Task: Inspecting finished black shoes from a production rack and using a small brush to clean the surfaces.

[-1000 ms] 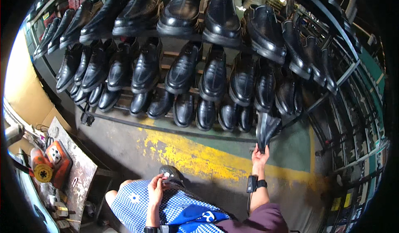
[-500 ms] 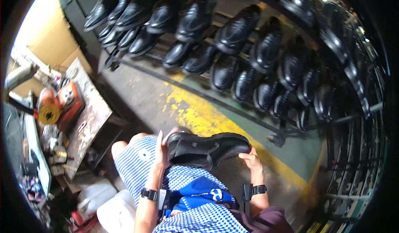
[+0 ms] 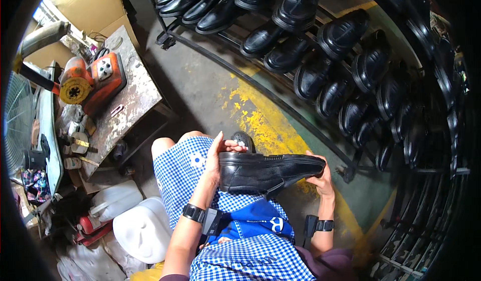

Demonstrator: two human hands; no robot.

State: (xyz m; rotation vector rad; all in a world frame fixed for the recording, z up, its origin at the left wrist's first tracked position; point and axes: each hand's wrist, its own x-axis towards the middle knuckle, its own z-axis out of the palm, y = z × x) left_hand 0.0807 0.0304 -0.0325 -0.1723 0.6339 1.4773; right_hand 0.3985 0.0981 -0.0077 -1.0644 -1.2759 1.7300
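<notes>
Across the top and right of the frame we see a dark metal rack (image 3: 280, 103) curving with the lens, its tiers filled with rows of glossy black shoes (image 3: 300, 3), toes pointing down toward us. Below it lies a grey concrete floor (image 3: 200, 88) with a worn yellow painted patch (image 3: 260, 123) in the middle. At upper left stands a stained, scuffed workbench (image 3: 130, 100) carrying an orange machine (image 3: 95, 80) with a yellow round part. A cardboard box (image 3: 87, 3) sits behind it. At lower left we find a white plastic stool (image 3: 143, 231) and, just beside it, a white jug (image 3: 115, 201).
</notes>
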